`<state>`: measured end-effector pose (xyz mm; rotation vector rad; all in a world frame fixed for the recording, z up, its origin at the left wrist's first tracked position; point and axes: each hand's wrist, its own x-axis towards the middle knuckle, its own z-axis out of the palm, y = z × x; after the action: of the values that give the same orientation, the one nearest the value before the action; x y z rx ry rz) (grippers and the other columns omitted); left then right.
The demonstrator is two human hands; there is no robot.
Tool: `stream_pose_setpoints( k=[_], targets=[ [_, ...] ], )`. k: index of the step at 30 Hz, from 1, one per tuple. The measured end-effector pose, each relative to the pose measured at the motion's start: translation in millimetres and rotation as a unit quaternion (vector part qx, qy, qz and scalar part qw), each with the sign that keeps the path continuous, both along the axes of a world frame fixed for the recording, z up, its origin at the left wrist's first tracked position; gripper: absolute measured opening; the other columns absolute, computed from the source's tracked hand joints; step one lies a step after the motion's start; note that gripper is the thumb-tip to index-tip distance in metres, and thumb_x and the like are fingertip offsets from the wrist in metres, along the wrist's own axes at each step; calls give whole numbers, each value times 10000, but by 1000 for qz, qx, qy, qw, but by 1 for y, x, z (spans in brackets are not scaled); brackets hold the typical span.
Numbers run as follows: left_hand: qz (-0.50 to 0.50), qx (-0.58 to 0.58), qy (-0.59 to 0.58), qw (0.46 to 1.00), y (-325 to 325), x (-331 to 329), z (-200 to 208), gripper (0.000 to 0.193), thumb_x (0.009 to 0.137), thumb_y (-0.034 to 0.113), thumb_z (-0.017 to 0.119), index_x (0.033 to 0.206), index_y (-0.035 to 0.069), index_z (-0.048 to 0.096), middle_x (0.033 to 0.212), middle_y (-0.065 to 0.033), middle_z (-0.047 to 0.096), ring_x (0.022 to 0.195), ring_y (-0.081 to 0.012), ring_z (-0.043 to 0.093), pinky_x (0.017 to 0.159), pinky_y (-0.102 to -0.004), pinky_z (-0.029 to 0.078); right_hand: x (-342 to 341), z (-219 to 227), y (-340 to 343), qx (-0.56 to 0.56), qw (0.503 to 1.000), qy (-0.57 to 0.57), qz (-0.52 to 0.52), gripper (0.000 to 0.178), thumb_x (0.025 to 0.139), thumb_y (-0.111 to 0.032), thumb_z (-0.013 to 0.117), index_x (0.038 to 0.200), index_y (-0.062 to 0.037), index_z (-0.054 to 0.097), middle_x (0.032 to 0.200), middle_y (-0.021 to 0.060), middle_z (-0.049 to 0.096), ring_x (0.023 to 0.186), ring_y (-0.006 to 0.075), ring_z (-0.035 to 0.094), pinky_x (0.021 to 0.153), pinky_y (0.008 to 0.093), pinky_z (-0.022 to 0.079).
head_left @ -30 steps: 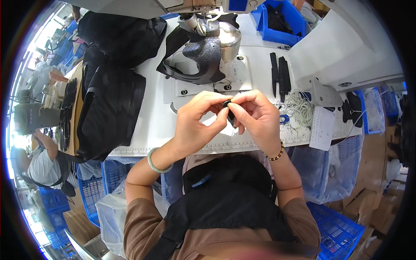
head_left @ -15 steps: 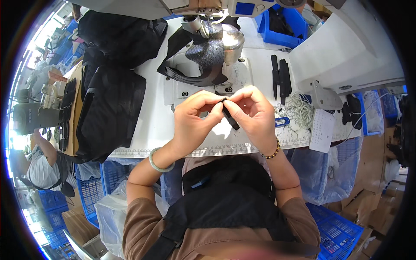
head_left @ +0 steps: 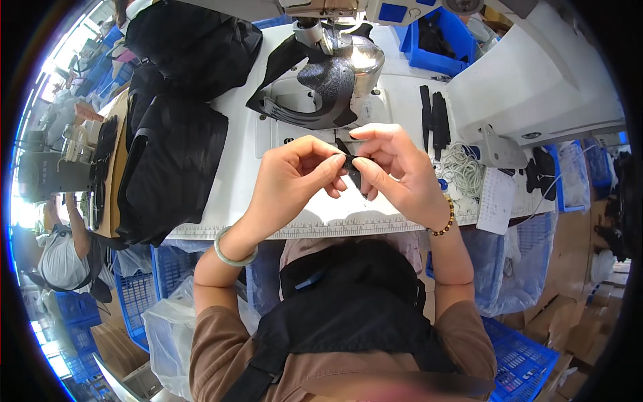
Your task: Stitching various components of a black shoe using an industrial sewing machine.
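My left hand [head_left: 300, 169] pinches a short black fabric strip [head_left: 351, 162] between thumb and index finger, over the sewing machine's white bed. From the other side, my right hand [head_left: 400, 175] has its thumb against the strip. The right index finger is raised off it, while the other fingers curl behind. Part of the strip is hidden by the fingers. Just beyond my hands, a curved black fabric piece [head_left: 335, 87] lies beneath the head of the sewing machine [head_left: 309, 32], next to the shiny metal post.
Black fabric pieces [head_left: 175, 161] are heaped on the left. To the right lie narrow black strips [head_left: 439, 124], a tangle of pale cord [head_left: 462, 169] and a white paper slip [head_left: 496, 201]. A blue bin [head_left: 439, 47] stands at the back. A ruler [head_left: 321, 230] runs along the table's front edge.
My right index finger has lifted and my right hand has opened somewhat and shifted right. The strip is more covered by fingers. My left hand has moved slightly left.
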<state>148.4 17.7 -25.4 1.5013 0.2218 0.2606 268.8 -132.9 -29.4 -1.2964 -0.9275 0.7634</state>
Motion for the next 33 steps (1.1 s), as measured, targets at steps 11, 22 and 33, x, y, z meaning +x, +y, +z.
stream_pose_setpoints(
  k=[11, 22, 33],
  targets=[
    [-29, -34, 14, 999, 8, 2, 13, 114, 875, 44, 579, 910, -64, 586, 760, -102, 627, 650, -125, 624, 569, -232, 526, 8, 8, 0, 58, 928, -360, -77, 269, 727, -35, 731, 977, -50, 635, 879, 42, 573, 675, 90, 577, 597, 214, 497],
    [145, 67, -94, 983, 46, 13, 69, 131, 808, 62, 602, 839, -64, 617, 678, -81, 622, 550, -94, 580, 458, -175, 397, -1, 30, 38, 39, 976, -131, -171, 314, 862, -93, 611, 1056, -43, 369, 910, 90, 563, 524, 147, 630, 303, 199, 385],
    [119, 114, -34, 986, 53, 44, 54, 115, 811, 104, 625, 830, -9, 624, 689, -8, 583, 563, -19, 501, 458, -129, 328, 2, 6, 57, 127, 970, -46, -203, 236, 879, -36, 574, 1068, -43, 431, 681, 26, 553, 447, 72, 536, 368, 198, 397]
  ],
)
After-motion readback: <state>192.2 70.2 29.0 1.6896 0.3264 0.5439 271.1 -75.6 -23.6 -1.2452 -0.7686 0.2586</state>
